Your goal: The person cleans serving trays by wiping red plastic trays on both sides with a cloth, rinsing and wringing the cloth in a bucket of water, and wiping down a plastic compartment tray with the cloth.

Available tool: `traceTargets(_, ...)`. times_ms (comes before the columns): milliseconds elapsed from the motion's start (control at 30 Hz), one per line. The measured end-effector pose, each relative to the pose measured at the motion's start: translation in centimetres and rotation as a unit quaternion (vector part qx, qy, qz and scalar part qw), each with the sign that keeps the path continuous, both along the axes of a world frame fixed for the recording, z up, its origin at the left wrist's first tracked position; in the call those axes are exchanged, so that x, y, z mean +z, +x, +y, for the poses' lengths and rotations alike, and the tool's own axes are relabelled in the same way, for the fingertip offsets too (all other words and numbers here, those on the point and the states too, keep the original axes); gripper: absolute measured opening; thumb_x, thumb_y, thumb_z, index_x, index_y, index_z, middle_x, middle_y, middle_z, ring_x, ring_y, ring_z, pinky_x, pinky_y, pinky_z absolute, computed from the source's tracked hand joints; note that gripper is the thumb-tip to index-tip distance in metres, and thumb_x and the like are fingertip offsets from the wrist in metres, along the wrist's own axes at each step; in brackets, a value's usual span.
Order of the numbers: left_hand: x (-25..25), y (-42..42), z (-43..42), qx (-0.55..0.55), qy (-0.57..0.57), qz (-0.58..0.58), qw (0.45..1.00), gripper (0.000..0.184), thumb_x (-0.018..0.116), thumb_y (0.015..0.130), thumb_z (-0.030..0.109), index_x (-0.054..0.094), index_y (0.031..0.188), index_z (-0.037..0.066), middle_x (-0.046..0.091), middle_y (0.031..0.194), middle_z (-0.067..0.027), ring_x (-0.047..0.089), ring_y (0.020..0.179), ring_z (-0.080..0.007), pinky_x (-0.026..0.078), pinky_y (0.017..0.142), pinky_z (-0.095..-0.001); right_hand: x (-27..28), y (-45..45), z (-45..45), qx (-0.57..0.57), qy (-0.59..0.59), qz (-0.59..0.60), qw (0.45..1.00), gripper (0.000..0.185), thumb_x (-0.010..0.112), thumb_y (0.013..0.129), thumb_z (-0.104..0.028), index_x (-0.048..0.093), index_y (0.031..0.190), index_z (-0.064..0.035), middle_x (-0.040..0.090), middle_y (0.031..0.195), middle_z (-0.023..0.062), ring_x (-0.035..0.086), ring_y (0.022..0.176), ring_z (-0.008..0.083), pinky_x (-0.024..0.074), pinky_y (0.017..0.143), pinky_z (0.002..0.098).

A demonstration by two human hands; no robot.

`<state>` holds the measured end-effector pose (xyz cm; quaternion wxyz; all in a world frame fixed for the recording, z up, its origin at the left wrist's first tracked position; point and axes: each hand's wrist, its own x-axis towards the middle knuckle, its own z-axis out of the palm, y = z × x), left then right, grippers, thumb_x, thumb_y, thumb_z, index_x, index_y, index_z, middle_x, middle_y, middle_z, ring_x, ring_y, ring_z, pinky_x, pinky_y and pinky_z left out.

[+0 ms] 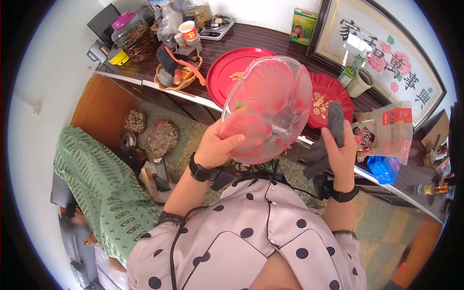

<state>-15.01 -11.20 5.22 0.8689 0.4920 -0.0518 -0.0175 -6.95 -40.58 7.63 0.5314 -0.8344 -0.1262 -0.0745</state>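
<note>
A clear scalloped plastic dish [270, 104] is tilted up in front of me, gripped at its lower left edge by my left hand [220, 145], thumb on the near face. My right hand [340, 150] is closed on a dark grey cloth [334, 118], which hangs below the fingers, to the right of the dish and apart from it. Behind the dish, partly hidden by it, lies a round red tray [220, 77] on the dark counter. A red scalloped plate [333, 87] with gold markings rests beyond the cloth.
A wicker basket [166, 86] of small items, a lidded jar [130, 36], a paper cup [188, 30] and a scale [216, 29] stand at the back left. At right are a framed picture [377, 53], a green bottle [349, 72], a beige cup [360, 83] and a plastic bag [394, 128].
</note>
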Motion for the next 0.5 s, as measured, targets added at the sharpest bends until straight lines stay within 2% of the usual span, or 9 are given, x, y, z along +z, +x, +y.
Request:
traceTargets(67, 0.4, -0.4, -1.0, -0.002, 0.020, 0.001, 1.000, 0.061, 0.064, 0.087, 0.002, 0.038, 0.142, -0.001, 0.050, 0.136, -0.0139, 0.052, 0.121, -0.0210, 0.041, 0.102, -0.0360, 1.2, -0.2, 1.8, 0.042, -0.090, -0.182, 0.978, 0.040, 0.070, 0.083, -0.019, 0.059, 0.116, 0.0015, 0.057, 0.101, 0.0171, 0.059, 0.084, 0.0285, 0.0456, 0.079, 0.0338)
traceTargets(100, 0.7, -0.6, -1.5, -0.002, 0.041, 0.001, 0.999, 0.061, 0.063, 0.087, 0.002, 0.038, 0.142, -0.001, 0.051, 0.135, -0.0120, 0.052, 0.120, -0.0173, 0.040, 0.102, -0.0326, 1.5, 0.0, 2.7, 0.039, -0.091, -0.180, 0.979, 0.040, 0.070, 0.083, -0.019, 0.059, 0.116, 0.0015, 0.057, 0.101, 0.0171, 0.059, 0.084, 0.0285, 0.0456, 0.079, 0.0338)
traceTargets(167, 0.6, -0.7, -2.5, 0.007, 0.071, -0.009, 0.997, 0.060, 0.064, 0.087, 0.003, 0.039, 0.142, 0.000, 0.053, 0.133, -0.0104, 0.053, 0.119, -0.0172, 0.040, 0.102, -0.0330, 2.0, 0.0, 4.4, 0.063, -0.082, -0.243, 0.964, 0.046, 0.073, 0.081, -0.026, 0.059, 0.117, -0.0007, 0.054, 0.103, 0.0202, 0.057, 0.083, 0.0355, 0.0476, 0.077, 0.0369)
traceTargets(267, 1.6, -0.9, -4.0, 0.029, 0.147, -0.030, 0.988, 0.057, 0.065, 0.087, 0.005, 0.042, 0.138, -0.001, 0.056, 0.128, -0.0084, 0.054, 0.115, -0.0161, 0.041, 0.101, -0.0330, 2.7, -1.5, 7.5, 0.075, -0.098, -0.226, 0.966, 0.049, 0.074, 0.077, -0.029, 0.060, 0.118, -0.0057, 0.053, 0.099, 0.0167, 0.058, 0.083, 0.0332, 0.0496, 0.072, 0.0382)
traceTargets(333, 1.8, -0.7, -4.3, 0.042, 0.194, -0.038, 0.979, 0.053, 0.065, 0.086, 0.006, 0.046, 0.136, -0.001, 0.058, 0.126, -0.0079, 0.056, 0.113, -0.0152, 0.042, 0.099, -0.0325, 3.2, -3.1, 8.7, 0.172, -0.130, -0.253, 0.943, 0.048, 0.074, 0.073, -0.026, 0.063, 0.117, -0.0114, 0.053, 0.093, 0.0127, 0.059, 0.081, 0.0297, 0.0507, 0.066, 0.0374)
traceTargets(367, 1.4, -0.5, -4.2, 0.055, 0.234, -0.072, 0.968, 0.051, 0.066, 0.086, 0.006, 0.047, 0.133, -0.001, 0.059, 0.123, -0.0075, 0.057, 0.109, -0.0145, 0.044, 0.096, -0.0319, 3.0, -4.0, 9.4, 0.196, -0.123, -0.299, 0.926, 0.045, 0.074, 0.070, -0.023, 0.066, 0.113, -0.0159, 0.053, 0.091, 0.0091, 0.059, 0.078, 0.0261, 0.0506, 0.064, 0.0348)
traceTargets(400, 1.2, -0.5, -4.2, 0.068, 0.273, -0.105, 0.954, 0.048, 0.066, 0.086, 0.007, 0.049, 0.131, -0.001, 0.060, 0.121, -0.0071, 0.057, 0.106, -0.0139, 0.046, 0.093, -0.0313, 3.3, -4.1, 9.2, 0.197, -0.125, -0.297, 0.926, 0.045, 0.074, 0.070, -0.023, 0.066, 0.113, -0.0159, 0.053, 0.091, 0.0091, 0.059, 0.078, 0.0261, 0.0506, 0.064, 0.0348)
traceTargets(467, 1.5, -0.9, -4.6, 0.064, 0.247, -0.113, 0.960, 0.045, 0.065, 0.087, 0.006, 0.051, 0.129, 0.000, 0.061, 0.118, -0.0071, 0.057, 0.103, -0.0121, 0.048, 0.089, -0.0295, 4.2, -4.1, 8.6, 0.231, -0.135, -0.274, 0.924, 0.041, 0.074, 0.070, -0.021, 0.067, 0.111, -0.0156, 0.054, 0.090, 0.0086, 0.060, 0.077, 0.0250, 0.0503, 0.061, 0.0347)
traceTargets(500, 1.6, -1.2, -4.6, 0.013, 0.178, -0.034, 0.983, 0.043, 0.064, 0.088, 0.005, 0.051, 0.129, 0.000, 0.061, 0.119, -0.0069, 0.057, 0.104, -0.0116, 0.048, 0.089, -0.0284, 4.0, -3.4, 8.4, 0.198, -0.124, -0.303, 0.924, 0.040, 0.072, 0.071, -0.020, 0.067, 0.111, -0.0149, 0.055, 0.090, 0.0090, 0.060, 0.077, 0.0247, 0.0504, 0.060, 0.0345)
